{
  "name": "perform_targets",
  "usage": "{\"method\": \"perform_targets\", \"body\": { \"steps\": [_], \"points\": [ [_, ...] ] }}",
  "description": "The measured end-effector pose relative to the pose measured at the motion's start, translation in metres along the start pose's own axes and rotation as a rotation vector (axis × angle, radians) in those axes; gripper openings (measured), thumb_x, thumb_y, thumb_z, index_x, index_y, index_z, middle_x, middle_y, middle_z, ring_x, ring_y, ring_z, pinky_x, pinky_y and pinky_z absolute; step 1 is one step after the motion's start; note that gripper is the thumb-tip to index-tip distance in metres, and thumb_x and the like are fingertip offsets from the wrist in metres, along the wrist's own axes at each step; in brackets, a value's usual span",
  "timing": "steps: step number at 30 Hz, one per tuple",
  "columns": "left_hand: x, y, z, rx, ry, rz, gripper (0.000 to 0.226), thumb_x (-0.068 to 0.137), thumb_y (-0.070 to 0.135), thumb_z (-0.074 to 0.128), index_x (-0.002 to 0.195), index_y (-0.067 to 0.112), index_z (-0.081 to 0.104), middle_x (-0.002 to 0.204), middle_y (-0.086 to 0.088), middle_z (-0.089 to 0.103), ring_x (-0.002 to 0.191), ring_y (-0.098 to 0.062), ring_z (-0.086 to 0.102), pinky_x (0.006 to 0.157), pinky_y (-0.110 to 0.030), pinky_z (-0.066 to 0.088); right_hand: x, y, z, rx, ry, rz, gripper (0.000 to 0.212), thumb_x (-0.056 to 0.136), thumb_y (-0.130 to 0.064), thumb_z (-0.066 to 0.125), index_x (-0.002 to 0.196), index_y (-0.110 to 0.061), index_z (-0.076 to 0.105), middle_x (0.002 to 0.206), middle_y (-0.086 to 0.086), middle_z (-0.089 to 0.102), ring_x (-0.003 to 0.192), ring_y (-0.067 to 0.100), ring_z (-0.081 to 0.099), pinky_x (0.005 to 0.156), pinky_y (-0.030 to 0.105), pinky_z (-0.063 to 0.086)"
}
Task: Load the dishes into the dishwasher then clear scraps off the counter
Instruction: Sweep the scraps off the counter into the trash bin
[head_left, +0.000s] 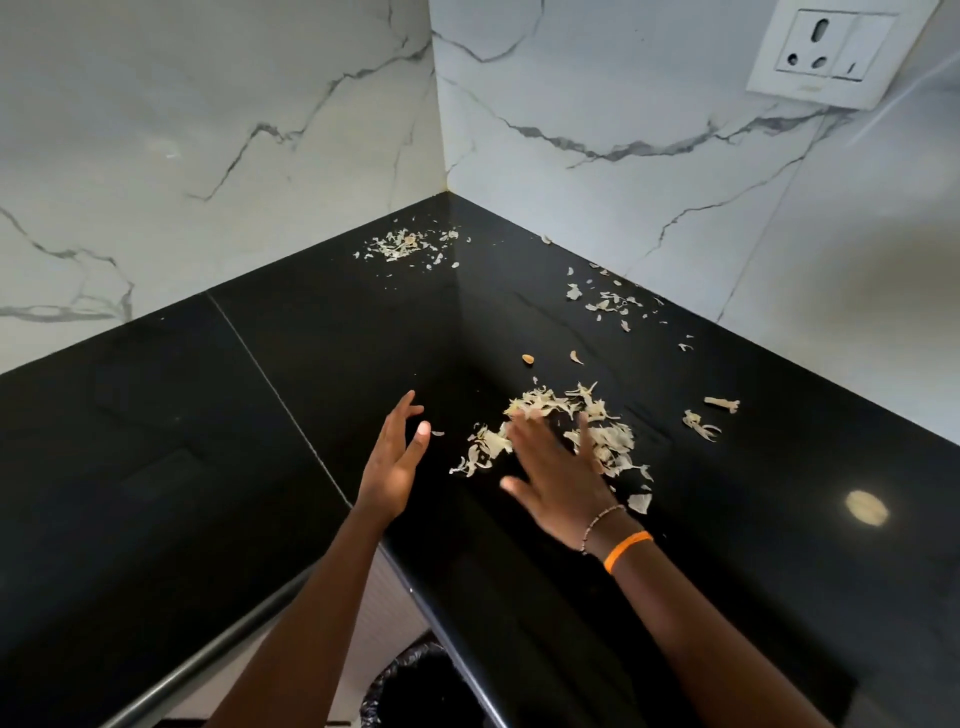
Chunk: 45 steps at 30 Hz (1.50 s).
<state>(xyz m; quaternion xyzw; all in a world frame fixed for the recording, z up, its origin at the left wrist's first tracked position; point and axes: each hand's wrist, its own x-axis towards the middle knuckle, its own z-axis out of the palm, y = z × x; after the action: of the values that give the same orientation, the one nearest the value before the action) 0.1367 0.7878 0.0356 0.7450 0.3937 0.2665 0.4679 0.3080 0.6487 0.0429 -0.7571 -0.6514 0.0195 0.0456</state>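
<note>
I have both hands out over the black counter (779, 519) in the corner; my right hand (558, 480) lies flat, fingers spread and straight, over the near edge of the biggest pile of scraps (566, 426), and my left hand (397, 457) stands on edge just to the left of it, fingers straight and loosely apart, gripping nothing. The scraps look like dry, papery peelings — pale, thin, curled; I judge them almost weightless, brittle and quick to scatter, so pinching piece by piece would be a poor way to go; better to sweep with the flat of the right hand toward the left as a wall, then cup from below. Smaller scatters sit apart: one deep in the corner (402, 245), one along the right wall (605, 303), a few stragglers (701, 425) further right; a bin with a black liner (395, 680) shows below the counter edge — a likely place to drop them.
</note>
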Motion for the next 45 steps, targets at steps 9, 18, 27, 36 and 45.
{"method": "perform_targets", "body": {
  "steps": [9,18,27,36,45],
  "points": [
    [0.000,0.003,-0.010,-0.230,0.137,-0.004,0.056,0.089,0.038,0.041,0.139,0.013,0.038,0.128,-0.001,0.052,0.119,0.001,0.046,0.097,-0.005,0.034,0.057,-0.035,0.013,-0.111,-0.077,-0.214,0.083,0.078,-0.058,-0.010,0.149,-0.016,0.000,0.158,0.000,-0.003,0.145,0.016,-0.006,0.106,0.049,-0.024],
    [0.001,0.000,-0.013,-0.301,0.121,0.039,0.067,0.082,0.047,0.047,0.140,0.016,0.033,0.140,0.002,0.041,0.133,-0.004,0.035,0.111,-0.017,0.029,0.097,-0.056,0.016,-0.134,-0.086,-0.227,0.063,0.094,-0.049,0.006,0.148,-0.018,-0.004,0.156,-0.005,-0.010,0.144,0.014,-0.010,0.107,0.053,-0.021],
    [-0.001,0.001,-0.014,-0.169,-0.038,0.114,0.070,0.084,0.046,0.052,0.141,0.013,0.030,0.140,0.001,0.039,0.132,-0.007,0.037,0.112,-0.028,0.033,0.103,0.001,0.008,-0.185,-0.074,0.384,0.073,0.089,-0.057,-0.001,0.149,-0.015,0.004,0.158,-0.002,0.002,0.145,0.015,0.000,0.108,0.059,-0.014],
    [0.034,0.008,0.016,0.620,-0.334,0.117,0.106,0.079,0.072,0.044,0.149,0.011,-0.007,0.157,-0.007,-0.011,0.144,-0.022,-0.016,0.115,-0.037,-0.010,-0.027,-0.007,0.002,0.286,0.226,1.185,0.066,0.096,-0.044,0.030,0.149,-0.011,0.006,0.158,0.002,0.002,0.145,0.019,-0.008,0.114,0.050,-0.012],
    [0.083,0.007,0.029,0.737,-0.482,0.393,0.121,0.067,0.083,0.042,0.148,0.010,-0.008,0.158,-0.006,-0.007,0.145,-0.019,-0.009,0.117,-0.034,-0.002,-0.015,-0.015,0.008,0.291,0.314,1.426,0.071,0.096,-0.048,0.026,0.147,-0.003,0.005,0.156,0.015,0.005,0.145,0.027,0.000,0.118,0.039,0.002]
  ]
}}
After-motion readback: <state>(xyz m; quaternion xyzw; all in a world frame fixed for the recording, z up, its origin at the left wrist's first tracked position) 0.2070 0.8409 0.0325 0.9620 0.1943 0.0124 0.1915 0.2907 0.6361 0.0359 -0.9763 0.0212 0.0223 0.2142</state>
